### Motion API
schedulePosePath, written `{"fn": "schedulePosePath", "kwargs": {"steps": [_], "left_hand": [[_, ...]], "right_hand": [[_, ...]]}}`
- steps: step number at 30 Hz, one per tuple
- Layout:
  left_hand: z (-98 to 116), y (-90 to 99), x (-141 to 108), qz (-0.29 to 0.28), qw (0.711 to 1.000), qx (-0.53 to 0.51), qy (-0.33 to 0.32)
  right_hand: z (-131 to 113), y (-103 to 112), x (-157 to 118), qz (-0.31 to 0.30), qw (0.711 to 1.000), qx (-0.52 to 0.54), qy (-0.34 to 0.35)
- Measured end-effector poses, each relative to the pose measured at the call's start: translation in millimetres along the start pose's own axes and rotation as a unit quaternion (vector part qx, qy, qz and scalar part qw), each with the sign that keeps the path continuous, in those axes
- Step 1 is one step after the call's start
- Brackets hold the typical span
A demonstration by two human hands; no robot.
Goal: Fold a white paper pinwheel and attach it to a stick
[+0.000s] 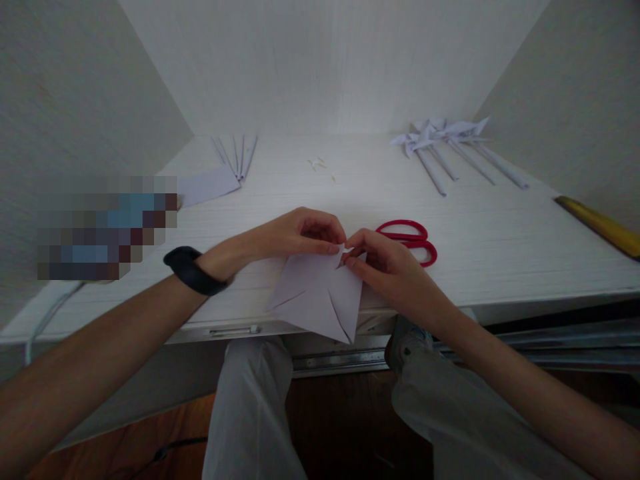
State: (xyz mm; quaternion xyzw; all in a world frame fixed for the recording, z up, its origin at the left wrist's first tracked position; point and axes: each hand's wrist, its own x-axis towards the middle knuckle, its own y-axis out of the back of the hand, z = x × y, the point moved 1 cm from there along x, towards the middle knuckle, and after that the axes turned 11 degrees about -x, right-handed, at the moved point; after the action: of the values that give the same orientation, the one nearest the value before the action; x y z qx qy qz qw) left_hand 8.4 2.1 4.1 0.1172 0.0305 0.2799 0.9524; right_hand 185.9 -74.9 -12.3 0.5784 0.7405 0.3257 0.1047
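Observation:
A white paper square [313,293] with slits cut in from its corners lies at the table's front edge, its near corner jutting past the edge. My left hand [313,233] pinches its far corner between thumb and fingers. My right hand [383,260] grips the same paper close by, at the far right side near a slit, fingertips almost touching those of the left. Just beyond my right hand rest red-handled scissors [425,253], their blades hidden.
Finished paper pinwheels [440,137] on rolled sticks lie at the back right. Thin paper rolls [243,158] and a paper sheet [210,185] are at the back left. Small white bits [320,163] lie mid-table. A yellow object [600,227] sits at the right edge; a cable [47,313] hangs left.

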Motion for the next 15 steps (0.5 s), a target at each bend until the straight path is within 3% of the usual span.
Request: {"fn": "schedulePosePath", "kwargs": {"steps": [15], "left_hand": [[5.2, -3.2, 0.1, 0.023, 0.999, -0.035, 0.016]], "right_hand": [[-4.5, -1.1, 0.7, 0.007, 1.0, 0.01, -0.025]]}}
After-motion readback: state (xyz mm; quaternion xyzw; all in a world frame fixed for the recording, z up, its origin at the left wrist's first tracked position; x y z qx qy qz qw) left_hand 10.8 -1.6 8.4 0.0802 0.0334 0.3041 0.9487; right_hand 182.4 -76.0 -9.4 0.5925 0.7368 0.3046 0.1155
